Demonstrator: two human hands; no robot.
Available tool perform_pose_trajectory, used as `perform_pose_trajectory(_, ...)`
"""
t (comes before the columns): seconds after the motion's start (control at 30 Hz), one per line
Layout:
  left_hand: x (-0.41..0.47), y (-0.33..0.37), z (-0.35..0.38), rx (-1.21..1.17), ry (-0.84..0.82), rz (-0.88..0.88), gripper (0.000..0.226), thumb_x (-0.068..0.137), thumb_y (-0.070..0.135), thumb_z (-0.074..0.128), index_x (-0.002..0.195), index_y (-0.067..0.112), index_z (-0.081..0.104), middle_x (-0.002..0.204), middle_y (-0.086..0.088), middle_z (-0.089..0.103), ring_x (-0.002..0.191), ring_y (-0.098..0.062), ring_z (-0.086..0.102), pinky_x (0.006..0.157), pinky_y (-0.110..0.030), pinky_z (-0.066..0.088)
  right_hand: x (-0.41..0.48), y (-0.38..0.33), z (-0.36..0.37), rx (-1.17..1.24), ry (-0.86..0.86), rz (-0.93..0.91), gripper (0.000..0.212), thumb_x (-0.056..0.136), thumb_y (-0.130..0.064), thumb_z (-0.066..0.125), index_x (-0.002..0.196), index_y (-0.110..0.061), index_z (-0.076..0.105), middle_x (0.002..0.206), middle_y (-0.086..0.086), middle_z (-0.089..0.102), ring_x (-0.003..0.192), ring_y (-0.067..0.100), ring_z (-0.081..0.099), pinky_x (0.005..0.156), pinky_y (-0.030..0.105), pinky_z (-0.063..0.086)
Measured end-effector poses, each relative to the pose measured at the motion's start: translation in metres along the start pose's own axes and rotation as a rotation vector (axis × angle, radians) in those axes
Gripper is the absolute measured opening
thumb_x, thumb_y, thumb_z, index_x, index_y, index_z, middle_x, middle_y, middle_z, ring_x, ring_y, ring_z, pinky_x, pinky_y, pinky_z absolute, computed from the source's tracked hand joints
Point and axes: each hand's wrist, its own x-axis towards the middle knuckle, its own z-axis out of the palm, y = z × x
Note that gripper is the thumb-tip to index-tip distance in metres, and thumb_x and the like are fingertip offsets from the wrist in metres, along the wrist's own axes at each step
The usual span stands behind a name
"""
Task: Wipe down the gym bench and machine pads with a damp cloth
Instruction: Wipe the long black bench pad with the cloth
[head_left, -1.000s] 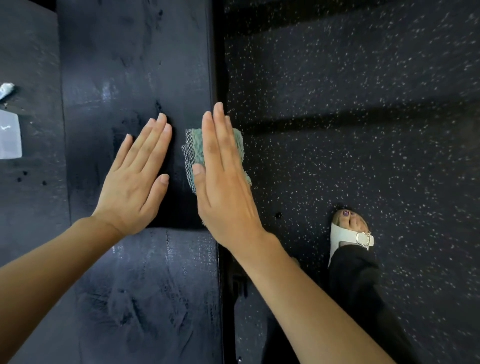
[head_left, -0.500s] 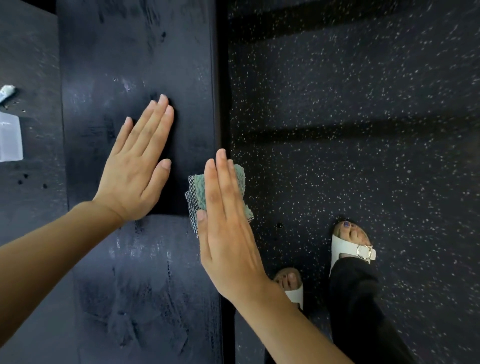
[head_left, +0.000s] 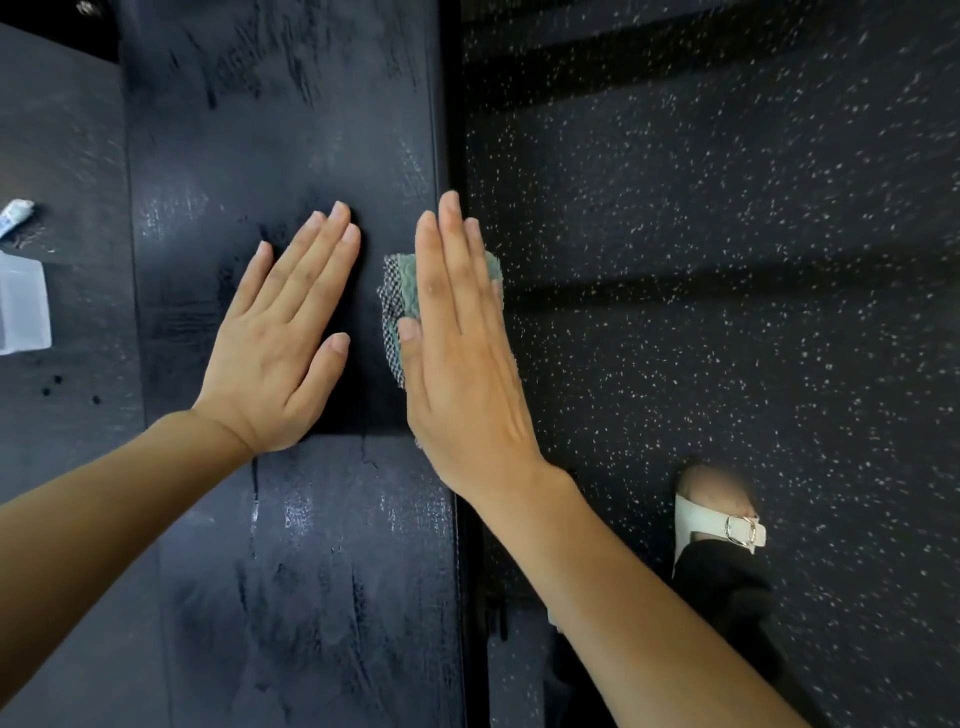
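The left hand (head_left: 283, 332) lies flat on the black gym bench pad (head_left: 270, 130), palm down, fingers straight and close together, thumb spread to the side; its grip is fully open and holds nothing. Just beside it, the right hand (head_left: 462, 353) presses flat on a teal cleaning cloth (head_left: 397, 291) with a chequered mesh edge, fingers straight and pointing away from the person, so this grip is open too, with the cloth pinned under the palm and not clasped. The cloth sits at the pad's right edge, with a little of it showing past the fingers on the floor side. Pale wipe streaks cross the pad above and below the hands, and a seam runs across it near the left wrist. To the right lies dark speckled rubber flooring (head_left: 727, 260), where a foot in a white buckled sandal (head_left: 727, 525) stands under a black trouser leg (head_left: 727, 587). Left of the pad, on a dark surface, are a translucent white container (head_left: 21, 306) and a small tube (head_left: 15, 213)
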Motion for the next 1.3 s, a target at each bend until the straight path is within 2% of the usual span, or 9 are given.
perform_pose_trajectory(0.43,0.033,-0.017,-0.006,0.019,0.020,0.006,0.063,0.100,0.030,0.024,0.157,0.005,0.016,0.165,-0.007,0.009,0.154,-0.019,0.007,0.125,-0.042,0.004,-0.045,-0.001,0.005,-0.031,-0.014,-0.002,0.057,0.105,-0.017,0.030,0.157,-0.007,0.008,0.166,0.004,-0.005,0.153,0.016,-0.005,0.124,0.038,0.012)
perform_pose_trajectory(0.9,0.037,-0.020,-0.007,0.024,0.009,0.018,0.066,0.098,0.033,0.024,0.157,0.003,0.015,0.165,-0.008,0.009,0.154,-0.021,0.008,0.124,-0.045,0.006,0.061,0.001,-0.007,0.034,0.030,-0.010,0.057,0.104,-0.013,0.030,0.155,0.000,0.010,0.165,0.015,-0.001,0.153,0.024,-0.002,0.124,0.030,0.000)
perform_pose_trajectory(1.1,0.038,-0.021,-0.007,0.035,0.003,0.024,0.066,0.098,0.033,0.025,0.157,0.004,0.016,0.165,-0.010,0.010,0.154,-0.021,0.008,0.124,-0.043,0.006,0.037,-0.002,-0.009,-0.013,-0.029,-0.009,0.059,0.104,-0.017,0.028,0.156,-0.002,0.007,0.166,0.011,-0.005,0.153,0.020,-0.007,0.125,0.034,0.003)
perform_pose_trajectory(1.3,0.038,-0.021,-0.007,0.047,0.001,0.030,0.066,0.098,0.032,0.026,0.156,0.004,0.017,0.165,-0.010,0.012,0.154,-0.022,0.009,0.124,-0.043,0.006,-0.011,-0.003,-0.010,-0.032,-0.104,0.016,0.059,0.104,-0.018,0.029,0.158,-0.007,0.005,0.166,0.004,-0.008,0.153,0.015,-0.009,0.124,0.040,0.013)
